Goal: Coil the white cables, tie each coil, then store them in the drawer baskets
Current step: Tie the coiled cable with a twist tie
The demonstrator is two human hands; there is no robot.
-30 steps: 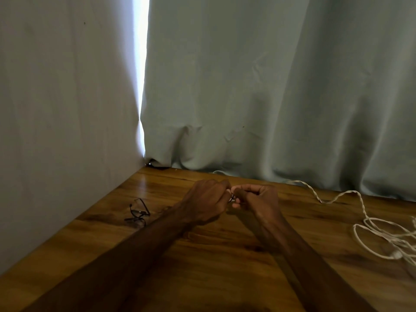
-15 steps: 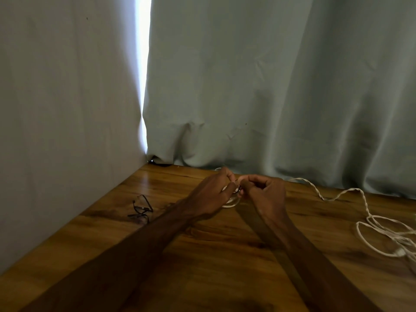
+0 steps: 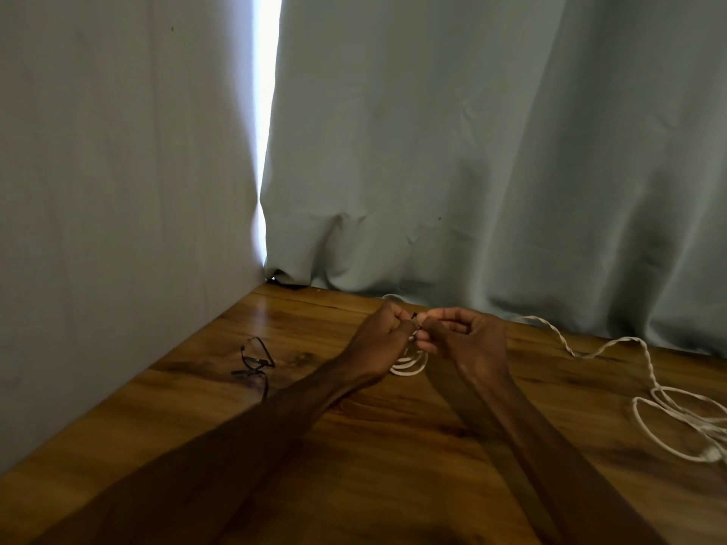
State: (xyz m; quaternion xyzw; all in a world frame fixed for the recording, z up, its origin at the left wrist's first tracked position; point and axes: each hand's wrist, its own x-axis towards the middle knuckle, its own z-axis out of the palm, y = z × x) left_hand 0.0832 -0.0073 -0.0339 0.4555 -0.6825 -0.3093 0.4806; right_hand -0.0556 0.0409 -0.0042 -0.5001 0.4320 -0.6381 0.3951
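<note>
Gripping the coil (image 3: pixel 409 364) at tabletop (image 3: pixel 393 446) centre, the left hand (image 3: pixel 375 344) is steadying it while right hand (image 3: pixel 472 344) fingers (image 3: pixel 427 341) are pinching a dark tie (image 3: pixel 414 317) on it. Risk: pinch slipping, loops springing apart. Second cable (image 3: pixel 635 407) is lying loose at 3 o'clock.

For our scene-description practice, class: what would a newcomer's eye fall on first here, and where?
Two bare hands meet mid-table, left hand and right hand pinching the top of a small coil of white cable. A bright slit of daylight cuts beside the pale grey-green curtain behind, and a loose white cable sprawls over the brown wooden table at the right.
</note>
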